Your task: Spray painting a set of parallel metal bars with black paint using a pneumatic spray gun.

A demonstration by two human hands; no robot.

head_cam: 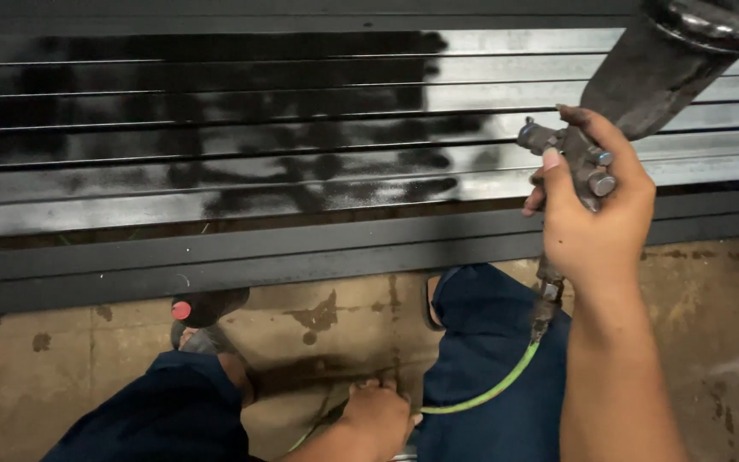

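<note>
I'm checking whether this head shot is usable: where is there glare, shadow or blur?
Head view: glare streaks the bare metal slats at upper right; the black-painted patch at left reads dark and flat; the spray gun in the right hand is slightly soft at the top edge; the left hand sits in dim shadow between the knees.

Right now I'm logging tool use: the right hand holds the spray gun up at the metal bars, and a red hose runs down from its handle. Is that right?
Not quite. The head view shows the right hand holding the spray gun up at the metal bars, but the hose running down from its handle is bright green, not red.
</note>
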